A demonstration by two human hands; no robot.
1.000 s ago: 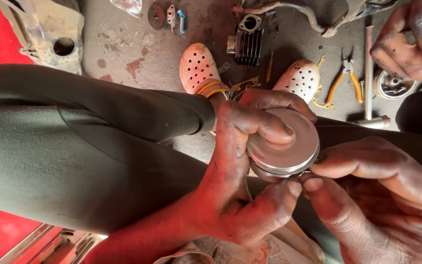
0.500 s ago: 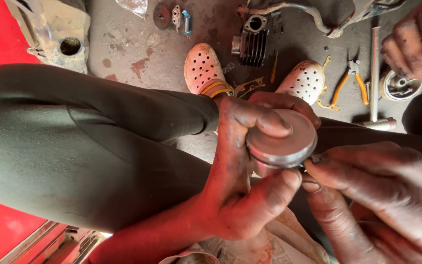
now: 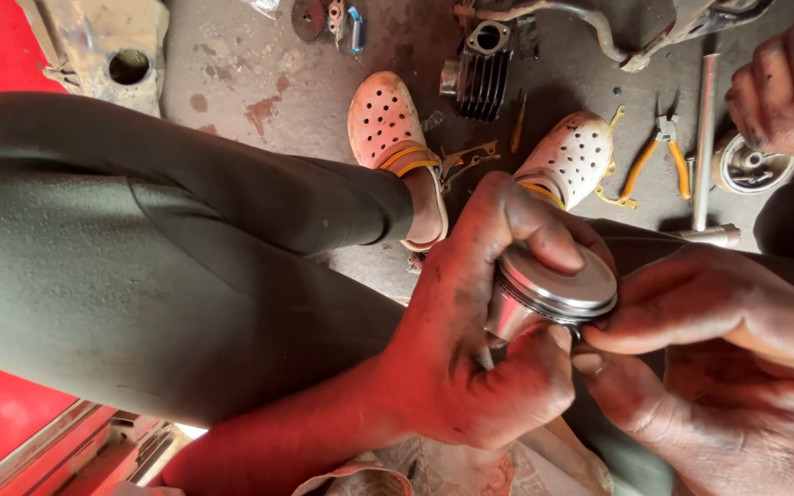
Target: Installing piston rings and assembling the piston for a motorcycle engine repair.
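On the stained concrete floor [image 3: 259,83] stood two white perforated clogs [image 3: 380,115], one beside the other [image 3: 573,152]. Just beyond them lay a dark finned engine cylinder [image 3: 484,78]. Orange-handled pliers [image 3: 659,152] lay beside a long metal rod [image 3: 705,138]. A small toothed sprocket [image 3: 307,16] sat near the top edge, and a battered metal cover [image 3: 107,46] lay at the upper left.

Oil-stained floor [image 3: 259,83]: pliers [image 3: 659,152], cylinder block [image 3: 482,69]
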